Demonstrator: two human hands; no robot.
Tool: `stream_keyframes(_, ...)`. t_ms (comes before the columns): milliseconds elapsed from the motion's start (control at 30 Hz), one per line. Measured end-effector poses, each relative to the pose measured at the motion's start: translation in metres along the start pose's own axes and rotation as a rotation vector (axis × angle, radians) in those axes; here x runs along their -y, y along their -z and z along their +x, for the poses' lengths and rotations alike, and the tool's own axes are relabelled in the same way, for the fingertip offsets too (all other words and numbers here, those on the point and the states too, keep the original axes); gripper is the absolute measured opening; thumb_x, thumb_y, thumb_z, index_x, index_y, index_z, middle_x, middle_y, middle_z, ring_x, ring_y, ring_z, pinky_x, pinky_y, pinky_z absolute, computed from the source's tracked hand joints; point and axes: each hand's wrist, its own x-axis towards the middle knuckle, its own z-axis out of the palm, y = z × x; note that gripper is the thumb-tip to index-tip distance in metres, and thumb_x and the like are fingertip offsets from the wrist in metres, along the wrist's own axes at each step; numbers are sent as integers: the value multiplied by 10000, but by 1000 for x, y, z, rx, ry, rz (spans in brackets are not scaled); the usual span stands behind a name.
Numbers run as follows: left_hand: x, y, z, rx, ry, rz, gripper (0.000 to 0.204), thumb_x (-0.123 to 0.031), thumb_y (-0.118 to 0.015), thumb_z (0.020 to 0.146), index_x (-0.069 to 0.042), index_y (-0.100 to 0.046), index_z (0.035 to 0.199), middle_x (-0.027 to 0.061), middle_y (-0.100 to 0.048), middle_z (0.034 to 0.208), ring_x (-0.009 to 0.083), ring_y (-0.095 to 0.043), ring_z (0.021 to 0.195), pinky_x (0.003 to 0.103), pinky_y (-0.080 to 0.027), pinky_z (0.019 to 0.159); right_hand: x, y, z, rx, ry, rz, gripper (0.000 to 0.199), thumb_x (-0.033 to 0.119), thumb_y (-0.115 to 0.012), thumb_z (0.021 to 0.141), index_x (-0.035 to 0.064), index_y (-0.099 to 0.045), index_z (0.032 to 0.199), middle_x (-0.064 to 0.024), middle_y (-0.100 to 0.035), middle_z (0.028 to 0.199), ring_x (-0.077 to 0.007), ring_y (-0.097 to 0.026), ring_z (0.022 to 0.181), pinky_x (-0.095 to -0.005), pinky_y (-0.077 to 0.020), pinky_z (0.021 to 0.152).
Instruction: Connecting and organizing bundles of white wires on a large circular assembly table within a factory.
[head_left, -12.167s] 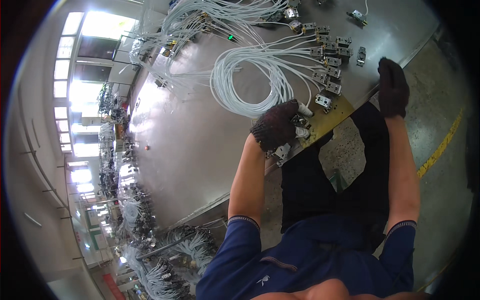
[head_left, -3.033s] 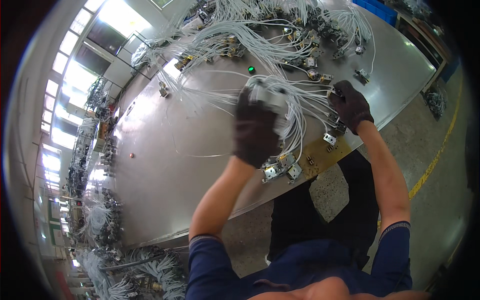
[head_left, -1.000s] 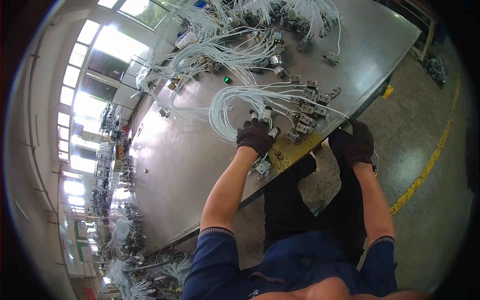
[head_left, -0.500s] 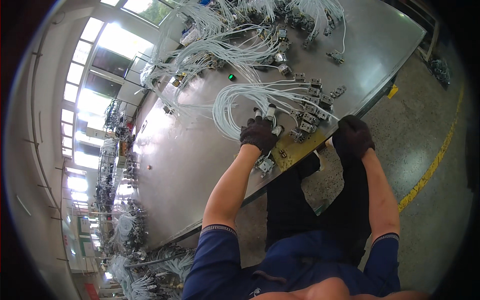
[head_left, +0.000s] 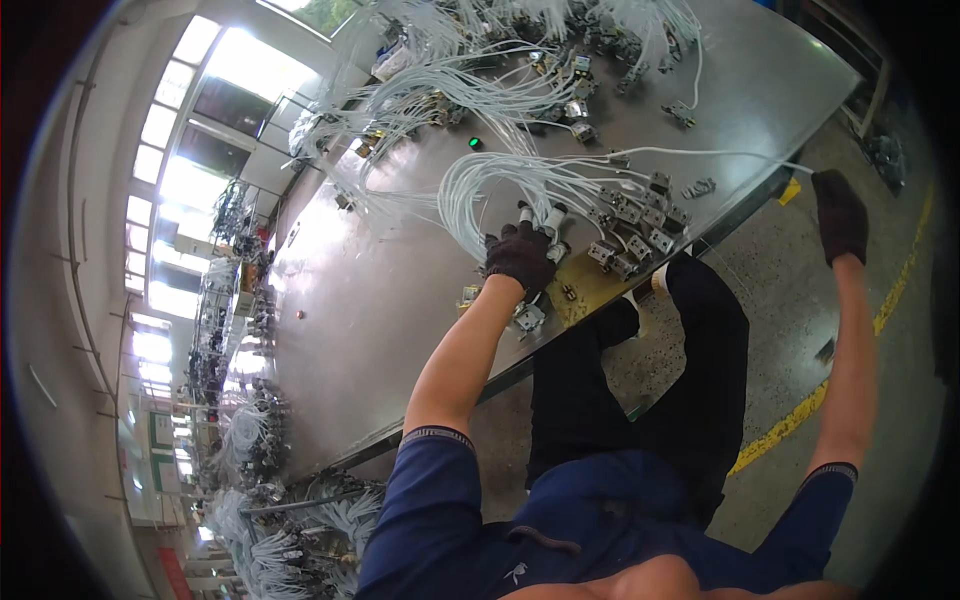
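Note:
My left hand (head_left: 522, 258) wears a dark glove with white-covered fingertips. Its fingers are spread on the near side of a looped bundle of white cables (head_left: 458, 195) on the metal table. Metal connector blocks (head_left: 640, 210) on the cable ends lie in a cluster to the right of that hand. Out past the table's right edge, my gloved right hand (head_left: 840, 215) is closed on a single white cable (head_left: 700, 152), stretched from the bundle; the gripped end is hidden. Below my left palm sits another metal connector (head_left: 528, 318).
More white cables with connectors (head_left: 460, 85) are heaped along the table's far side. A small green-lit object (head_left: 475, 143) lies beyond the loop. The metal table (head_left: 370, 330) ends in a slanting near edge. A yellow line (head_left: 785, 430) crosses the floor at right.
My right hand has moved far right and away from the table edge, drawing the white cable out straight. The connector cluster has shifted slightly. My left hand stays on the bundle.

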Motion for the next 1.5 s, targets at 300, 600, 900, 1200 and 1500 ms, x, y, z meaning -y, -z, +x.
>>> stream_keyframes(300,5,-13,-3,-140,-9,-58,593,-355,-597,898,-181,-558,1463,192,-384,1606,425,-399,1433,680,-254,1179,118,-30,41,68,362,142,271,299,-604,1032,77,-656,1178,-185,-699,1040,-388,-669,949,-413,-526,833)
stream_keyframes(600,9,-17,3,-176,40,-207,680,-259,-587,885,-227,-459,1553,299,-313,1628,470,-498,1350,582,-376,1133,188,-122,53,699,0,349,249,283,-626,974,79,-623,1116,-24,-579,765,-155,-545,613,-340,-478,518)
stream_keyframes(900,11,-25,11,-187,64,-359,625,-261,-552,933,-254,-472,1553,300,-348,1614,513,-419,1416,666,-260,1163,286,-176,72,595,363,-111,376,376,-639,925,65,-731,1115,-225,-720,1114,-439,-665,1071,-488,-513,941)
stream_keyframes(1200,-5,-80,54,-248,198,-506,603,-331,-499,995,-99,-419,1545,307,-330,1615,526,-361,1456,640,-220,1203,406,-190,87,964,704,-686,403,395,-537,961,89,-759,1100,-210,-703,1207,-405,-660,1134,-479,-514,991)
stream_keyframes(1500,-22,-89,61,-455,416,-852,696,-321,-534,1005,-52,-312,1607,350,-395,1528,496,-392,1420,508,-287,1223,465,-228,73,1289,278,233,341,354,-714,941,68,-674,1123,15,-601,906,-96,-597,788,-279,-539,660)
